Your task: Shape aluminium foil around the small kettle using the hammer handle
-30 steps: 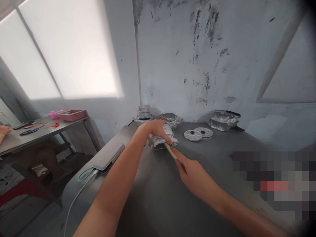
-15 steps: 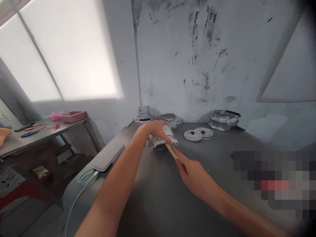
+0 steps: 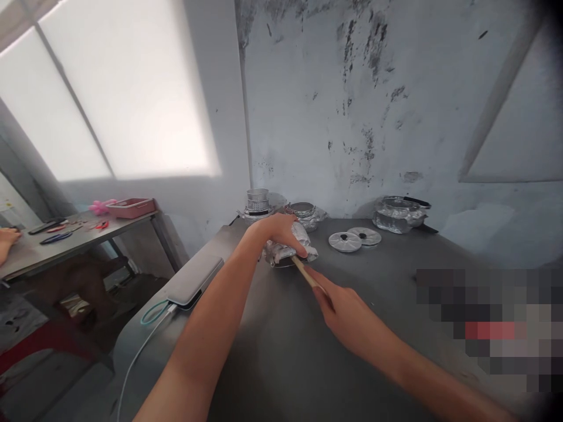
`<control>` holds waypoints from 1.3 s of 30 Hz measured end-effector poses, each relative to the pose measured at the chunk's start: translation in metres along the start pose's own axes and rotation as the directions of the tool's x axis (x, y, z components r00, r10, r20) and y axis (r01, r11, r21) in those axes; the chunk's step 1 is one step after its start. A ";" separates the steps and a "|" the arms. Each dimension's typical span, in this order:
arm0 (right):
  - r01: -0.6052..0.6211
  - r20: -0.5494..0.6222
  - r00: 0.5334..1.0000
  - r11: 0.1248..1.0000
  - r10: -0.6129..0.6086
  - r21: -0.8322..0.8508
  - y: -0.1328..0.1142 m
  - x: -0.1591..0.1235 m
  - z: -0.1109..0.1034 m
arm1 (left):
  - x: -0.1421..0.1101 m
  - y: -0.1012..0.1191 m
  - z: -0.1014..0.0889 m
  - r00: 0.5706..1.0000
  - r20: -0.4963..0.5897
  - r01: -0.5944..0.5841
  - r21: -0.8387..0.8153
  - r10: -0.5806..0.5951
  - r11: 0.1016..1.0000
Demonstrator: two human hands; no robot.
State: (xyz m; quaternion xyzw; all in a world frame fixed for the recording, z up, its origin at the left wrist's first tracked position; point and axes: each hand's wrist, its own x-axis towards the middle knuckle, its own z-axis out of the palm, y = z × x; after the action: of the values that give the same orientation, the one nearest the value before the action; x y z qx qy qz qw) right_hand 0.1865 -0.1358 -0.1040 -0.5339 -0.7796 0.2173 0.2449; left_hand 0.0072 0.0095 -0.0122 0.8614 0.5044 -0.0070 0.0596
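Observation:
My left hand [image 3: 281, 227] curves over a crumpled, foil-wrapped object [image 3: 275, 252] on the grey table, its thumb on the near right side and its other fingers mostly hidden behind. A dark opening with a thin rim shows at the object's near edge. Between the fingers and thumb of my right hand [image 3: 345, 308] is a pale wooden stick [image 3: 305, 272]. The stick slants forward and left to the opening, close to my left thumb. Its far end is hidden, so I cannot tell what shape it has.
Behind stand stacked metal strainers [image 3: 257, 200] and a foil-wrapped pot [image 3: 302, 211]. Two round lids [image 3: 345, 241] lie to the right, before another foil-wrapped pan [image 3: 396, 215]. A power bank [image 3: 196, 280] with cables sits left. Another person's hand [image 3: 7, 239] rests on a side table [image 3: 26, 258].
The wooden stick and my right hand shift only very slightly at the opening. My left hand keeps its place on the foil-wrapped object. The view drifts a little.

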 end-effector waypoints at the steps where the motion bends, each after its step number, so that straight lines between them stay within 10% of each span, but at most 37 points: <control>1: 0.003 0.015 1.000 1.000 -0.003 0.006 0.000 0.000 -0.001 | 0.000 0.000 0.000 1.000 -0.005 -0.007 0.003 0.007 1.000; 39: -0.014 -0.002 1.000 0.998 0.014 -0.056 0.003 0.000 -0.003 | -0.001 -0.004 -0.004 0.995 0.101 -0.014 -0.021 0.016 1.000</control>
State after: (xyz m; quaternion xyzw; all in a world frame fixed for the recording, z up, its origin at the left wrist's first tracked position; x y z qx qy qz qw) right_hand 0.1909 -0.1348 -0.1034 -0.5462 -0.7814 0.1965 0.2291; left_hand 0.0028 0.0107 -0.0081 0.8630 0.4944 -0.0450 0.0936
